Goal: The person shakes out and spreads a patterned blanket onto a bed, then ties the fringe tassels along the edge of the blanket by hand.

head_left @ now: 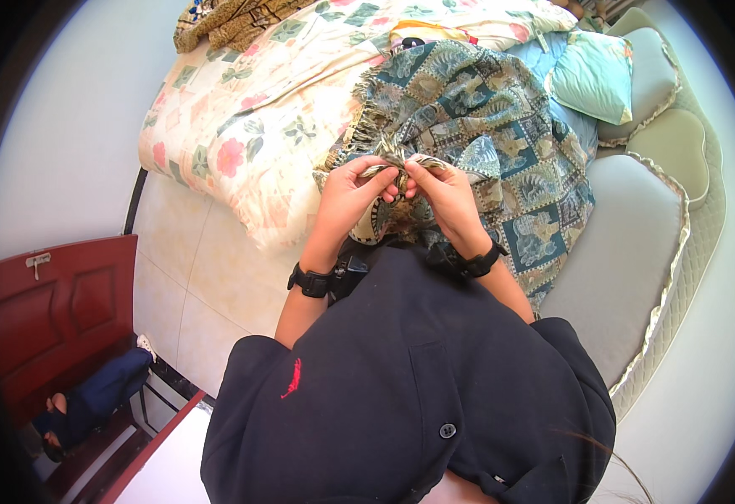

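So, two hands pinched together on one bit of fringe: left hand (346,197) and right hand (445,197) both clamped on the edge of one teal patterned throw (502,143), spread over the bed. One black wristband each. Beside it, one floral quilt (241,118); further right, three cushions.

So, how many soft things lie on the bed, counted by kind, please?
Fringed patchwork throw, held by left hand and right hand: 1
Floral quilt: 1
Teal pillow: 1
Grey-green cushions: 2
Total: 5
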`<state>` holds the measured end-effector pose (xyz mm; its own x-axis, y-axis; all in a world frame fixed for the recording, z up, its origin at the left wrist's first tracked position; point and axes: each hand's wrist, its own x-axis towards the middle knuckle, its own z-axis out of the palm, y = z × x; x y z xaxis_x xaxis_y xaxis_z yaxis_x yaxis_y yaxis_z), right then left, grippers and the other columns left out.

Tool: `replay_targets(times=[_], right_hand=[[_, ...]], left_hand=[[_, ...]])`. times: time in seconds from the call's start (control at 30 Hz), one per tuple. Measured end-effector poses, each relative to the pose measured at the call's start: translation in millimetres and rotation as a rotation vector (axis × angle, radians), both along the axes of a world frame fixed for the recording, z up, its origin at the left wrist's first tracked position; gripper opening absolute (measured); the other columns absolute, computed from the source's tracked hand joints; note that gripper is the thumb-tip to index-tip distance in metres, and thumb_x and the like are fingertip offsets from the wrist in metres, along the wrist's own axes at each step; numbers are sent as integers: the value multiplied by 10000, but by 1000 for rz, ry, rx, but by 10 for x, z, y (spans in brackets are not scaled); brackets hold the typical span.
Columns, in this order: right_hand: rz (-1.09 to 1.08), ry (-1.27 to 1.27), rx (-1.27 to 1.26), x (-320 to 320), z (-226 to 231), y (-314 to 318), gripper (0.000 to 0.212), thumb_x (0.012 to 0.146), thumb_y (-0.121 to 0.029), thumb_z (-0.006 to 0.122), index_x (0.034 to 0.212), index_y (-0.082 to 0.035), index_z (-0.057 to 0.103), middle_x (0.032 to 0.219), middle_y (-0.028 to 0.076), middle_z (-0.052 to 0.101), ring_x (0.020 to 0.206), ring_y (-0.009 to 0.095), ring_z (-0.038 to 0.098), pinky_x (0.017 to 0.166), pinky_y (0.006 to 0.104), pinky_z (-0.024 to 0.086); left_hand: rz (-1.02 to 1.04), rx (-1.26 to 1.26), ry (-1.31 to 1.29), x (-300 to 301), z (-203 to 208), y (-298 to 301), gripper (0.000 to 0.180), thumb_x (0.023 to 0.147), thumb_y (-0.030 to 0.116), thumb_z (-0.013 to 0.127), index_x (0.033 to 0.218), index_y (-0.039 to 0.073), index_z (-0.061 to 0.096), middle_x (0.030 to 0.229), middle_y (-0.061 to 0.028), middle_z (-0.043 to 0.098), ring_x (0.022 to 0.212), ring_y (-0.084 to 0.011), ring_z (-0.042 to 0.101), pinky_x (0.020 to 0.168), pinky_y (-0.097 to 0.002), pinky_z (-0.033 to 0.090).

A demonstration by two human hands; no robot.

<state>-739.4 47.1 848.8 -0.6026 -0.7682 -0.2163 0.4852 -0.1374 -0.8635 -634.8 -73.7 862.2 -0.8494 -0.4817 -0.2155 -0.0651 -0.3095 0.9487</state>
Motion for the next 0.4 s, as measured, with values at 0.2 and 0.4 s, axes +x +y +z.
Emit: replay_targets(times=[0.2, 0.4], right_hand=[[-73, -53, 12, 27, -44, -10, 171, 846, -142, 598, 891, 21, 618, 720, 27, 591, 636, 86, 542, 614, 220, 441], [-56, 32, -1, 56, -61, -34, 170, 846, -146, 600, 916, 6, 622, 735, 32, 601, 660, 91, 564, 647, 223, 458]], left_hand=[[-34, -234, -13, 40, -78, 12, 106, 824, 10, 582, 915, -41, 594, 808, -70, 619, 714, -107, 598, 638, -218, 491], [-13, -807, 197, 60, -2, 13, 93, 829, 50, 581, 906, 45, 633, 831, -61, 644, 731, -202, 630, 642, -254, 505]])
